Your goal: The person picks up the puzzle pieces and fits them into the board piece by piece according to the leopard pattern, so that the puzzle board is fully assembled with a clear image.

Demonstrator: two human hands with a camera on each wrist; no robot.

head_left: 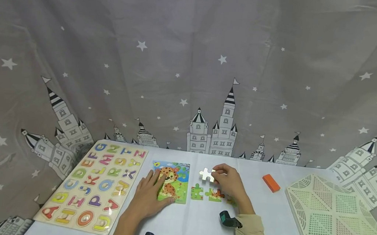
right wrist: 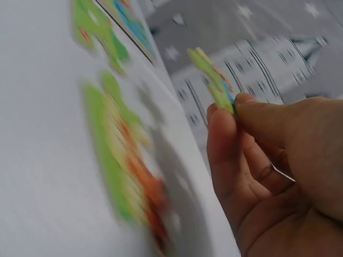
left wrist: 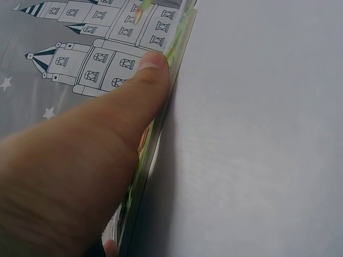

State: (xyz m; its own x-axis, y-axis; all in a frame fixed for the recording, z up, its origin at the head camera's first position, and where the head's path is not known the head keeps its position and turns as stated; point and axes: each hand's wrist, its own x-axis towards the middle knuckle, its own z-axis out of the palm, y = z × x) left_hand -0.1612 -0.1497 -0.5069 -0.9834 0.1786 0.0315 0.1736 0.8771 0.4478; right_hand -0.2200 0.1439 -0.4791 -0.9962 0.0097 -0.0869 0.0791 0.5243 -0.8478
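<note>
A leopard picture puzzle [head_left: 183,178] lies on the white table in the head view. My left hand [head_left: 150,195] rests on its left part, fingers spread over the picture and the thumb along its near edge. My right hand [head_left: 231,181] pinches a jigsaw piece [head_left: 206,174] between thumb and fingertips, raised above the table. Its pale side shows in the head view, its green and blue printed side in the right wrist view. Beneath that hand lie a green jigsaw piece [head_left: 197,192] and an orange-and-green jigsaw piece [head_left: 214,197]; another is partly hidden by the wrist.
A wooden alphabet board [head_left: 102,173] with knobbed letters stands to the left. An orange block [head_left: 271,183] lies right of my right hand, and a pale patterned board [head_left: 340,218] sits at the far right. A grey castle-print curtain [head_left: 185,69] hangs behind the table.
</note>
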